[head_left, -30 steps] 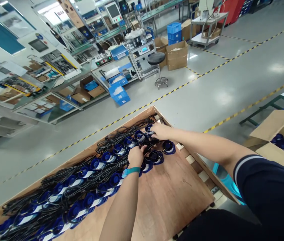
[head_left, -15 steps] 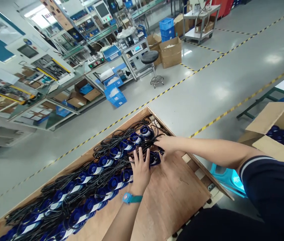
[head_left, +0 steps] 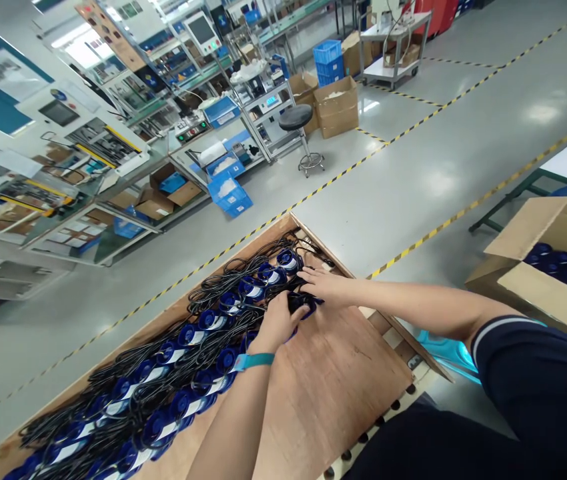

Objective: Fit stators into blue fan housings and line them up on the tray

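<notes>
Rows of blue round parts (head_left: 212, 320) with white labels and bundled black cables (head_left: 223, 331) lie in a wooden crate (head_left: 333, 373). Near the far right end of the rows, my left hand (head_left: 277, 321) rests on the cables and a blue part, its thumb apart from the bent fingers. Beside it, my right hand (head_left: 319, 283) lies over the cables by the crate's right wall, with its fingers spread. Both hands cover part of what is under them. A teal band circles my left wrist.
At the right stands an open cardboard box (head_left: 538, 293) holding more blue parts. A turquoise stool (head_left: 446, 350) is beside the crate. Beyond the crate are a black round stool (head_left: 296, 118), blue bins (head_left: 228, 193) and workbenches with machines.
My left hand has shifted slightly, its outstretched fingers now bent down over the cables and blue part. My right hand has moved a little left and its fingers look flatter.
</notes>
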The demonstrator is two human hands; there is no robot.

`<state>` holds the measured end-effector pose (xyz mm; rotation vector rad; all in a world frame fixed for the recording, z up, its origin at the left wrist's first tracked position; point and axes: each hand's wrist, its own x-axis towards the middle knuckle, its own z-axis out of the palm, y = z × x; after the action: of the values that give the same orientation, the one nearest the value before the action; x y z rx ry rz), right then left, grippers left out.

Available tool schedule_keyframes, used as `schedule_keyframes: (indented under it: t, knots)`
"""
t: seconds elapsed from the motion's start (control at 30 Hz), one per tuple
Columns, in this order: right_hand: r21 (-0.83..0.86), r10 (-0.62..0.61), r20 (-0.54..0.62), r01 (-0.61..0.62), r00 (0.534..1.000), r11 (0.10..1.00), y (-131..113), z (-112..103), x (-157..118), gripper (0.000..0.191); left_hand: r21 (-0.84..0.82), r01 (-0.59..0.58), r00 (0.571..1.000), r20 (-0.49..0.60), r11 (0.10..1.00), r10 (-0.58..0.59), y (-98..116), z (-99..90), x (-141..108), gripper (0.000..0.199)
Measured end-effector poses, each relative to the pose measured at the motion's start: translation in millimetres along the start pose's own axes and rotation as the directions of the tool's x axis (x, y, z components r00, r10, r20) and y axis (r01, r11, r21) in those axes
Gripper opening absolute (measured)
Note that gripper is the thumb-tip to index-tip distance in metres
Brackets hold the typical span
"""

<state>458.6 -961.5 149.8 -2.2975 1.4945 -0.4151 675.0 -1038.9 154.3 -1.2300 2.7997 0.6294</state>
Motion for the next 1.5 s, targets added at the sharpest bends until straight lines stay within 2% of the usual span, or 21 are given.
schedule_keyframes:
  t: [0.1, 0.2, 0.27, 0.37, 0.4, 0.57, 0.7, 0.9, 1.03, 1.17, 1.27, 1.33, 1.4, 1.47, 1.5]
  knots:
    - [0.044, 0.11, -0.172, -0.104, 0.979, 0.994, -26, -5, -33, 0.042, -0.156, -0.015, 0.998, -0.065, 0.988, 0.005, -15, -8.2, 7, 0.045]
    - [0.01, 0.174, -0.22, -0.176, 0.96, 0.984, -46, -2, -38, 0.043, -0.153, -0.031, 0.996, -0.091, 0.988, 0.017, -22, -6.2, 13, 0.038]
    - [-0.075, 0.188, -0.159, -0.202, 0.969, 0.976, -51, 1, -22, 0.046, -0.128, -0.057, 0.995, -0.091, 0.99, 0.045, -23, -2.1, 15, 0.037]
    - [-0.172, 0.256, -0.056, -0.262, 0.965, 0.95, -48, 4, 13, 0.023, -0.081, -0.095, 0.986, -0.144, 0.992, 0.083, -23, 2.6, 10, 0.042]
    - [-0.189, 0.289, -0.048, -0.293, 0.956, 0.937, -46, 4, 23, 0.019, -0.065, -0.115, 0.981, -0.164, 0.991, 0.104, -23, 3.6, 6, 0.044]
    - [-0.265, 0.421, -0.108, -0.434, 0.901, 0.861, -52, 7, 52, 0.028, 0.004, -0.214, 0.956, -0.204, 0.977, 0.211, -28, 8.1, -21, 0.041]
    - [-0.308, 0.487, -0.129, -0.501, 0.864, 0.808, -63, 15, 64, 0.022, 0.105, -0.214, 0.963, -0.144, 0.971, 0.227, -27, 9.1, -25, 0.049]
    - [-0.293, 0.525, -0.207, -0.564, 0.826, 0.772, -58, 24, 63, 0.029, 0.096, -0.294, 0.946, -0.115, 0.951, 0.304, -20, 6.2, -2, 0.049]
    - [-0.241, 0.507, -0.248, -0.559, 0.826, 0.793, -53, 34, 55, 0.022, 0.092, -0.279, 0.954, -0.086, 0.956, 0.286, -21, 7.4, 4, 0.049]
    - [-0.186, 0.48, -0.312, -0.548, 0.82, 0.815, -58, 38, 48, 0.019, 0.079, -0.246, 0.968, -0.022, 0.966, 0.249, -21, 0.3, 12, 0.05]
    - [-0.149, 0.49, -0.379, -0.574, 0.785, 0.805, -75, 37, 34, 0.033, 0.069, -0.204, 0.979, 0.041, 0.977, 0.201, -15, -8.1, 20, 0.047]
    - [-0.139, 0.49, -0.423, -0.589, 0.762, 0.796, -95, 40, 12, 0.036, 0.07, -0.17, 0.984, 0.062, 0.983, 0.166, -10, -12.2, 26, 0.045]
    - [-0.063, 0.479, -0.481, -0.573, 0.735, 0.817, -123, 51, -23, 0.039, 0.075, -0.138, 0.989, 0.072, 0.988, 0.133, -5, -15.0, 31, 0.044]
    - [0.142, 0.499, -0.526, -0.508, 0.688, 0.85, -157, 74, -71, 0.041, 0.077, -0.105, 0.992, 0.084, 0.991, 0.099, -1, -17.4, 36, 0.045]
    - [0.272, 0.542, -0.514, -0.472, 0.665, 0.838, -176, 90, -98, 0.04, 0.079, -0.091, 0.993, 0.085, 0.993, 0.085, 0, -18.9, 38, 0.046]
